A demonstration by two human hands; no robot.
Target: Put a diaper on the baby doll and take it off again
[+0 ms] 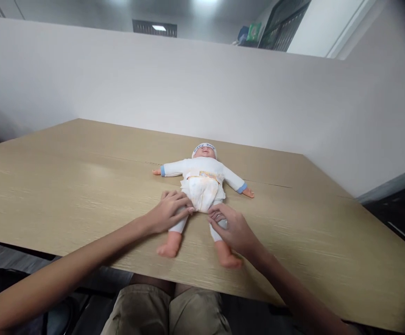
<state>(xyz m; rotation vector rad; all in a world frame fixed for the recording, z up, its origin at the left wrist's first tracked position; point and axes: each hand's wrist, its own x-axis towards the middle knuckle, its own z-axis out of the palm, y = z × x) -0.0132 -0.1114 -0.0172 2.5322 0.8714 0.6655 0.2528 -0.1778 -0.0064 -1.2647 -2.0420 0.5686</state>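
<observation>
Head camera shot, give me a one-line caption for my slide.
Two hands, left hand and right hand, at the legs of a diapered baby doll lying face-up on a wooden table.

We see bare wooden table [66, 186] across the frame's left and right; only the doll [202, 186] at centre and the white partition wall [188, 93] behind block passage.

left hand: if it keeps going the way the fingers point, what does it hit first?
Probably the diaper. The left hand points right and slightly away, fingertips already at the diaper's lower edge on the doll, over its thigh. The right hand sits just nearer, likely off that line.
</observation>
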